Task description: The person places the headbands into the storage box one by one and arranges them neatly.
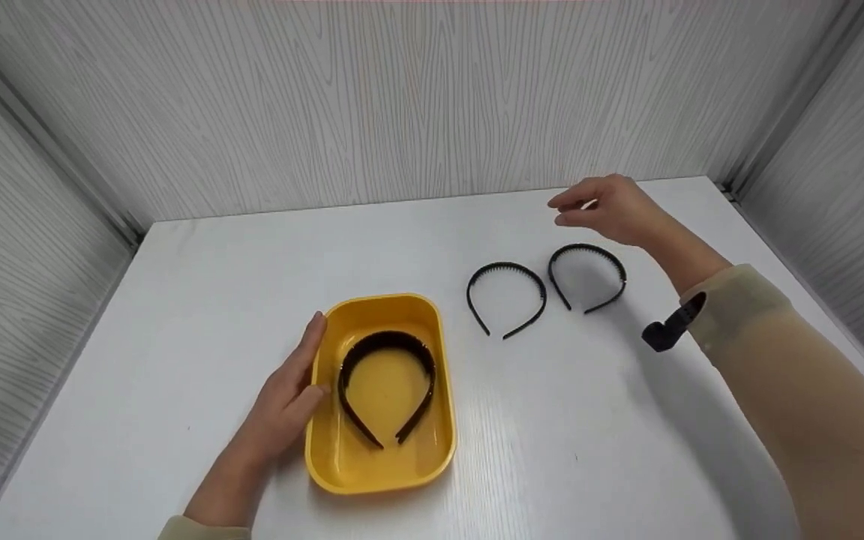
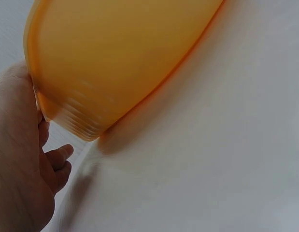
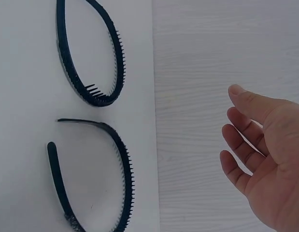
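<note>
My left hand [image 1: 282,409] grips the left side wall of a yellow plastic tub [image 1: 380,487], the thumb over its rim and the fingers along the outside. Inside the tub lie black headbands [image 1: 355,424], nested so closely that they overlap. Two more black toothed headbands rest on the table, a nearer one [image 1: 470,303] right of the tub and a farther one [image 1: 622,277] beside it. Above and behind the farther headband hovers my right hand [image 1: 616,211], fingers loosely bent, nothing between them. The right wrist view shows that hand [image 3: 272,164] apart from both headbands.
The white table [image 1: 237,277] ends at a pale wood-grain panel [image 1: 402,105] behind. Similar panels stand at the left [image 1: 19,225] and right [image 1: 837,150]. A black strap with a small device [image 1: 672,324] sits on my right sleeve.
</note>
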`<state>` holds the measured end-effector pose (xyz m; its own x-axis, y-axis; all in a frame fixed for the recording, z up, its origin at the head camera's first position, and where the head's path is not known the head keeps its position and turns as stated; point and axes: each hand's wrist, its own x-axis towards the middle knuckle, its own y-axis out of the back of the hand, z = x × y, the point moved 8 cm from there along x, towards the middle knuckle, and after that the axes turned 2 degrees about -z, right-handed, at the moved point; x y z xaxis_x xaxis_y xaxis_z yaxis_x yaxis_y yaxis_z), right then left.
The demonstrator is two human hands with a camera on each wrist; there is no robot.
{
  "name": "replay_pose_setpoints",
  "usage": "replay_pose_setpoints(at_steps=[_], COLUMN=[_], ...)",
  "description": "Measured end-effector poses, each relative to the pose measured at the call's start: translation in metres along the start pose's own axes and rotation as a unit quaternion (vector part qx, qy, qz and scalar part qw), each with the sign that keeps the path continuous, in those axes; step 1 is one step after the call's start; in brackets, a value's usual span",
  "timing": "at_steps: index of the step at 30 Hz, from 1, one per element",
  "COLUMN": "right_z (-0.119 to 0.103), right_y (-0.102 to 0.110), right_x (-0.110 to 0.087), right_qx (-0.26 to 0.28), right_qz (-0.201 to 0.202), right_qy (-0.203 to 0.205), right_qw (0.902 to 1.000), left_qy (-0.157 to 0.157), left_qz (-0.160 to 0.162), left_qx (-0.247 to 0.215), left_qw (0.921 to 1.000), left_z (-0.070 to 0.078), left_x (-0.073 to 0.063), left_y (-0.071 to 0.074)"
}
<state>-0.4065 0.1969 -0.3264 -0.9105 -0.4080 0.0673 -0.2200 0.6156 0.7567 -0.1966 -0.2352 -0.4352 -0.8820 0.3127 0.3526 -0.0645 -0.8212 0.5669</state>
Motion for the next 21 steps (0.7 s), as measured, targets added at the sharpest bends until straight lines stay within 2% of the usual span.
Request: replay_pose_setpoints(at_steps=[4,10,21], right_z=[0.028,0.062,0.095], right_y=[0.002,-0.004,-0.024], right_x=[-0.004,-0.007,-0.004], right_qx=[0.030,0.043,0.046], right_qz=[0.003,0.007,0.019], right_qy=[-0.037,-0.065,-0.076], right_qw=[0.9989,0.9970,0.9959], left_qy=[0.009,0.024,0.013], left_qz=[-0.005,-0.005,-0.004], left_qx=[-0.001,-0.004,0.002], left_qw=[1.0000,0.9997,0.9999], left_z=[-0.002,-0.004,-0.004], left_x=[0.000,-0.002,-0.002], left_y=[0.000,0.000,-0.003])
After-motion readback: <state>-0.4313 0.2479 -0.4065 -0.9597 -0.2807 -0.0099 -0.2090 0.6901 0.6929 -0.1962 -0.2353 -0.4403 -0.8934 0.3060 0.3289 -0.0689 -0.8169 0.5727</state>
